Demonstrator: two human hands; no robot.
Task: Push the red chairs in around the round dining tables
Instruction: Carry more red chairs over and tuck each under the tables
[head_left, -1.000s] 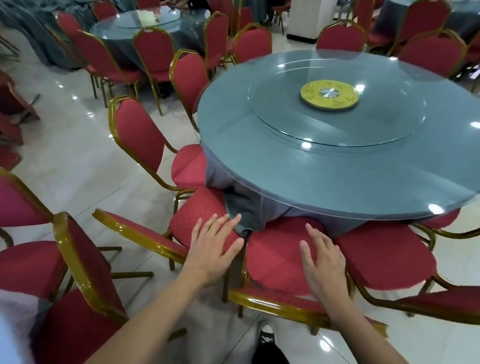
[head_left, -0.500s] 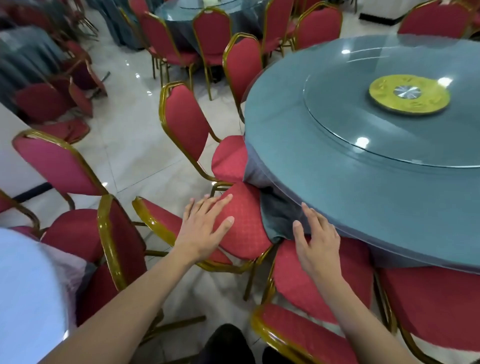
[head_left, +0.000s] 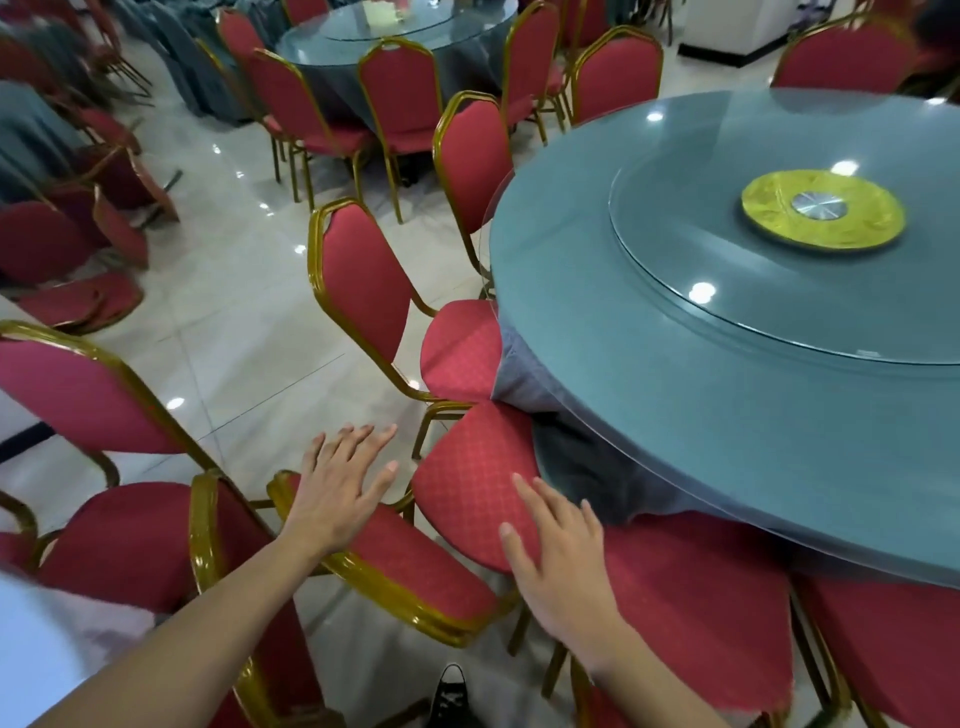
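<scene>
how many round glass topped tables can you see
2. The near round table fills the right side, with chairs tucked around it. A second round table stands at top centre, ringed by chairs. More may be hidden past the frame edges.

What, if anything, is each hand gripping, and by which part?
Nothing is gripped. The left hand is spread open above a chair back; the right hand lies flat over a chair seat.

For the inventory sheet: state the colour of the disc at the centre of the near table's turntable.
Yellow-gold disc with a silver metal hub, per the head view.
</scene>
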